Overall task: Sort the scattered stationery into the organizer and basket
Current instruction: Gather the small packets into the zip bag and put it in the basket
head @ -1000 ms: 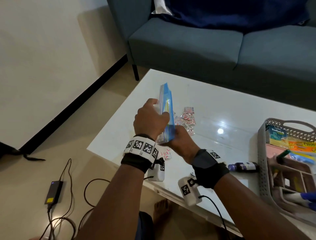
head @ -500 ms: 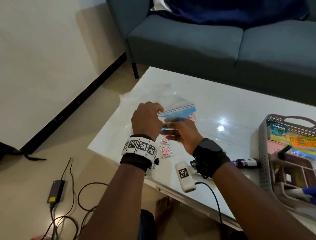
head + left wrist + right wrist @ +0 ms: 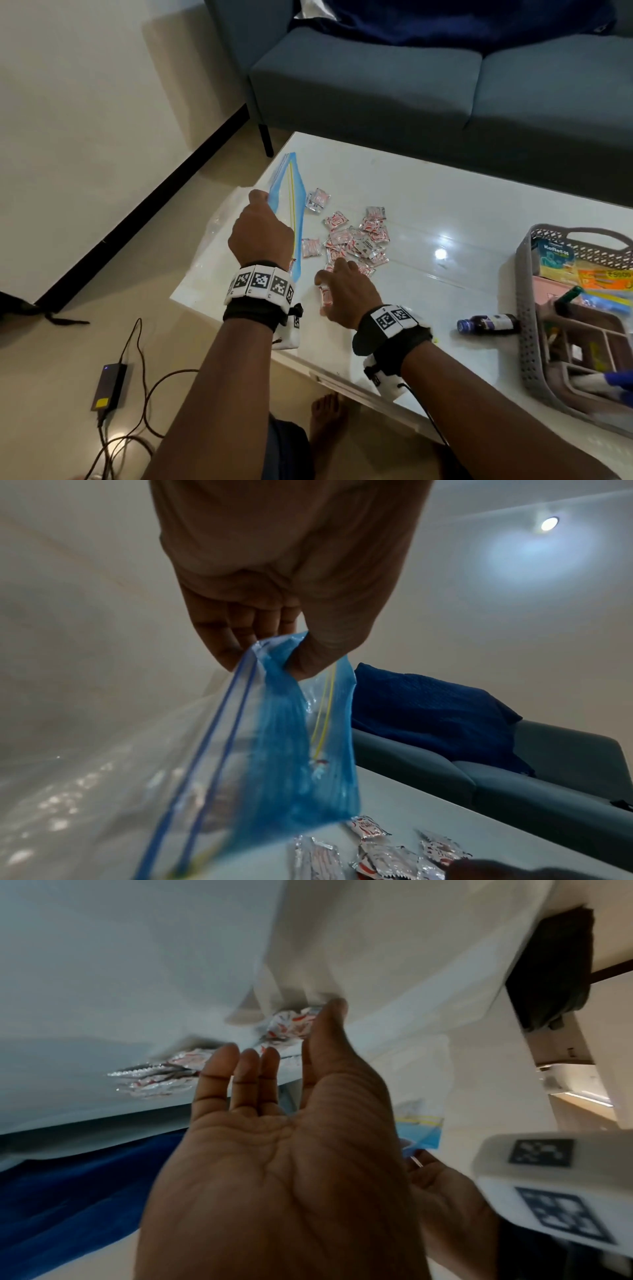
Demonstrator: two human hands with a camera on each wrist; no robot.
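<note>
A clear zip bag [image 3: 291,192] with a blue top strip hangs over the white table's left end, pinched at the strip by my left hand [image 3: 258,219]. The left wrist view shows thumb and fingers of that left hand [image 3: 274,647] closed on the bag [image 3: 298,737]. Several red-and-silver sachets [image 3: 356,236] lie scattered to the right of the bag. My right hand [image 3: 342,291] hovers low over the nearest sachets; the right wrist view shows this right hand [image 3: 267,1069] with fingers straight and palm bare, and the sachets [image 3: 161,1074] beyond the fingertips.
A grey basket [image 3: 527,308] at the table's right end holds a brown organizer [image 3: 582,342] and packets. A small dark bottle [image 3: 489,323] lies beside it. A blue sofa [image 3: 376,75] stands behind the table [image 3: 445,192]. Cables and a power adapter [image 3: 109,387] lie on the floor.
My right hand has let go of the zip bag and dropped toward the sachets. The left hand now holds the bag alone, further left.
</note>
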